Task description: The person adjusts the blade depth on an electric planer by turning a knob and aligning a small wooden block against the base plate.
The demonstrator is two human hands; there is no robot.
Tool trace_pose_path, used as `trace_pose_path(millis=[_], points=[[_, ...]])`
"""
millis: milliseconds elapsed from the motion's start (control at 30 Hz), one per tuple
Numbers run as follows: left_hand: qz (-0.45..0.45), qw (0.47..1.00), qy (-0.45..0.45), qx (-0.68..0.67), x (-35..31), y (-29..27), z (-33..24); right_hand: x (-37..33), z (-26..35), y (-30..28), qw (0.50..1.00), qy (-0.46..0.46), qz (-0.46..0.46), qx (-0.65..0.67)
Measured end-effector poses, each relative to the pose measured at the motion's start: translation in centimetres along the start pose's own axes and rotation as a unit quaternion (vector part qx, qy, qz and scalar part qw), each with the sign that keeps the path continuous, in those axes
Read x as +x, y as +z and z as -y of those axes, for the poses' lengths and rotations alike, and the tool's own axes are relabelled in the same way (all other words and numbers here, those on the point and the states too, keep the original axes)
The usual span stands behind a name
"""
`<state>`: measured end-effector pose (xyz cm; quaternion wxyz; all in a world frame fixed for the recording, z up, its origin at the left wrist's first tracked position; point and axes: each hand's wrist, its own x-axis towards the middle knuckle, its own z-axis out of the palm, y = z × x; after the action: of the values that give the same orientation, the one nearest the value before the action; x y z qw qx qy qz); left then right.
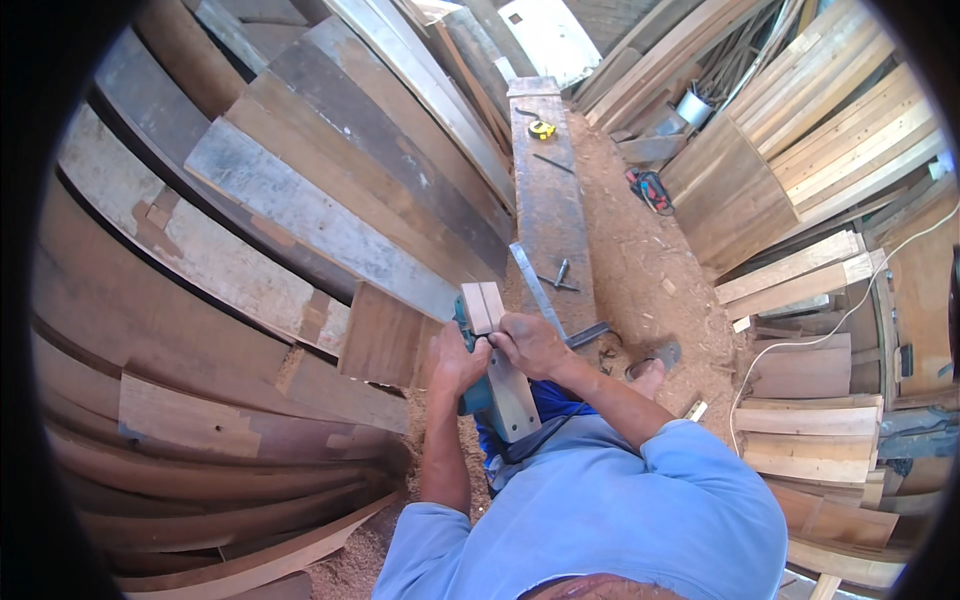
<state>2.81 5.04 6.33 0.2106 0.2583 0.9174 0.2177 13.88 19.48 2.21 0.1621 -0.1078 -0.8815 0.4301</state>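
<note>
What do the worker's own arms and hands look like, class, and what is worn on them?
Both the left hand and the right hand are bare, without gloves. The forearms are uncovered too, with no watch visible. Light blue short sleeves cover the upper arms. Any ring would be too small to tell.

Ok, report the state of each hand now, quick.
Left hand: closed around the teal tool.
Right hand: fingers curled in at the pale wooden plate; whether it grips anything cannot be told.
</note>
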Motion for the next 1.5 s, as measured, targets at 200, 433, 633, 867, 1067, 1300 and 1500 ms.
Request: trace_pose_path(millis=[200,433,633,867,1067,1300,1500], points=[[-0.002,1.000,-0.001,-0.009,-0.1,0.0,0.2,-0.2,0.1,-0.3,1.000,-0.018,0.007,0.018],[0.002,1.000,-0.014,-0.001,-0.1,-0.1,-0.3,0.2,0.4,-0.4,1.000,-0.009,0.012,0.005],[-0.007,1.000,0.003,-0.017,0.0,-0.3,-0.4,0.4,0.4,-0.4,1.000,-0.022,-0.005,0.004],[0.014,1.000,-0.003,-0.016,-0.2,-0.1,0.0,0.1,-1.5,-1.3,0.999,0.029,-0.031,0.025],[-0.032,0.999,0.012,-0.007,0.1,0.5,0.7,-1.2,-2.2,-2.0,0.997,0.027,0.007,0.075],[-0.016,1.000,0.001,0.009,0.3,0.1,0.4,-0.4,-1.2,-1.5,0.999,0.006,0.027,-0.016],[-0.018,1.000,0.008,-0.009,0.3,0.2,0.4,-0.6,-1.2,-1.4,1.000,-0.011,0.002,-0.017]])
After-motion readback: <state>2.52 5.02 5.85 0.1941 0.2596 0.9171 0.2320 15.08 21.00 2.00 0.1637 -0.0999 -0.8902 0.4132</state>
